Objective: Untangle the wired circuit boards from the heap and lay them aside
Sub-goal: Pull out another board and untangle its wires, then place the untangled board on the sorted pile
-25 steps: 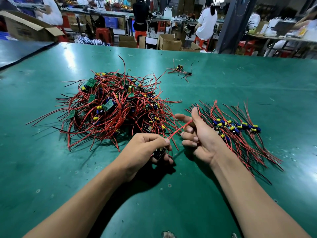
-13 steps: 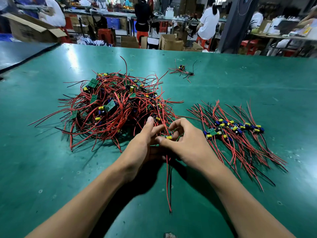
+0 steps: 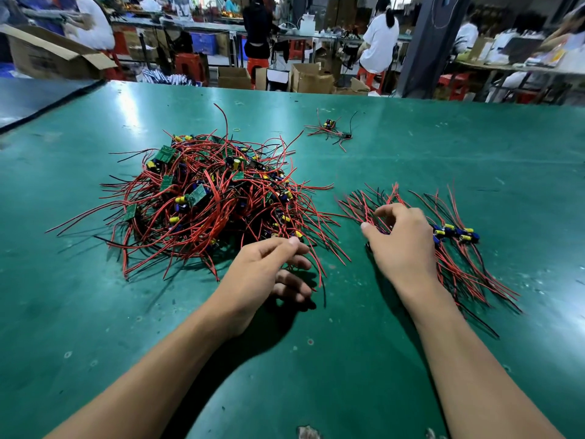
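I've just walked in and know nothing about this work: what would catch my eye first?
A big tangled heap of red and black wires with small green circuit boards sits left of centre on the green table. To its right, the right hand rests on a neater row of sorted wired boards.

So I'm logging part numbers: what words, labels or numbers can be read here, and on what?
None can be read.
Green boards in the heap: any markings too small.
Cardboard box at far left: dark print, blurred.
Sorted boards by the right hand: no legible marks.
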The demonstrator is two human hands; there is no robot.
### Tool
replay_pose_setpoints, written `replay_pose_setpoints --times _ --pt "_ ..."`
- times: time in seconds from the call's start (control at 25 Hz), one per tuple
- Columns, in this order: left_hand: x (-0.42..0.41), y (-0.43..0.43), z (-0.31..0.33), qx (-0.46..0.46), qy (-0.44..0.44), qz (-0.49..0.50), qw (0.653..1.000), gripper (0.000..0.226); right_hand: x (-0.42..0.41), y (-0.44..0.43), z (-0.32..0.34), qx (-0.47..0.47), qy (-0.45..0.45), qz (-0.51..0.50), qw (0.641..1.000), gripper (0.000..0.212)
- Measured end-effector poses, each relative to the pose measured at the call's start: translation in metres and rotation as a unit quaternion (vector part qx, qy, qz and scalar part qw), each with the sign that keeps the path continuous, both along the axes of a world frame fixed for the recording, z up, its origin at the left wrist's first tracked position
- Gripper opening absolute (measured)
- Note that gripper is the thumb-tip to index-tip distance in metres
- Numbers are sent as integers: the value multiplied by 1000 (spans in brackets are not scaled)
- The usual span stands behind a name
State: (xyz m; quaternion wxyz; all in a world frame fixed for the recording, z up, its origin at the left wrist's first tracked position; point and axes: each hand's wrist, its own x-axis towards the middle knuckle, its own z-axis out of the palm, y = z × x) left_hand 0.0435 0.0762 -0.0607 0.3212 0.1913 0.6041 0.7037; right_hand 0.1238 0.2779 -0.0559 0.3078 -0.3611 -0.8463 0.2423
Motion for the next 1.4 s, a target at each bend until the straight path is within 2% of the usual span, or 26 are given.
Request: replay_pose_setpoints --times 0.08,0.16,0.24,0.36,0.44,0.56,0.84,0.96,1.08,1.2,1.32,1.4 --pt "1 -3 -2 -35 101 51 993 13 -4 -7 1 27 25 31 999 19" --pt "-1 -5 -4 -101 248 134 954 6 -10 -21 0 32 50 102 993 12" --pt "-3 -7 -4 -137 318 200 916 9 -15 -33 -4 18 33 163 986 7" --pt "-9 -7 -2 -189 330 200 903 28 -15 -37 -11 6 -16 176 984 8" --pt "-13 -6 -2 -235 353 166 890 39 -15 -38 -12 2 -4 170 985 6" --pt "-18 -5 -2 -277 368 140 877 39 -17 -50 -9 -20 23 201 979 12" --pt "-18 -9 -7 -197 371 118 900 21 -17 -65 -11 -43 -22 279 959 23" --pt "-21 -9 -8 -184 341 97 917 12 -17 -66 -10 -97 -13 276 956 15" --pt "-22 -10 -9 -184 335 92 920 10 -17 -64 -8 -172 10 269 948 5" --pt "-22 -10 -9 -179 329 87 923 10 -16 -63 -5 -248 37 271 929 6" --pt "-23 -11 -8 -153 315 103 931 9 -17 -66 -5 -268 38 273 923 9" --pt "-21 -10 -8 -143 337 127 922 7 -18 -67 -6 -261 47 257 929 13"
